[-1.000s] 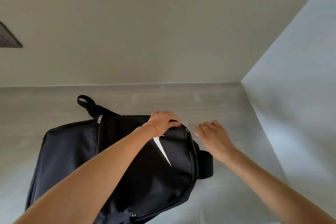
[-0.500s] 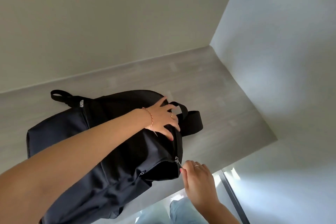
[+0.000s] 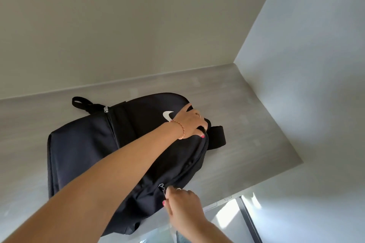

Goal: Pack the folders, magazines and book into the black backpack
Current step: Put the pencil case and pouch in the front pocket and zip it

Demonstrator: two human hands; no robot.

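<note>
The black backpack (image 3: 85,150) lies flat on the grey table (image 3: 246,144), its white logo (image 3: 167,116) facing up. My left hand (image 3: 189,122) presses down and grips the top edge of the backpack near its carry strap (image 3: 217,138). My right hand (image 3: 183,203) pinches the zipper pull (image 3: 162,187) on the side of the main compartment, near the table's front edge. The zipper line between my two hands looks closed. No folders, magazines or book are visible.
Grey walls close the table at the back and on the right (image 3: 306,85). A loop strap (image 3: 81,102) sticks out of the backpack at the back left. The floor (image 3: 227,215) with a dark rail shows below the table's front right edge.
My right hand has drawn the zipper pull along the side of the backpack toward me, from the top to near the table's front edge. My left hand has stayed on the top edge.
</note>
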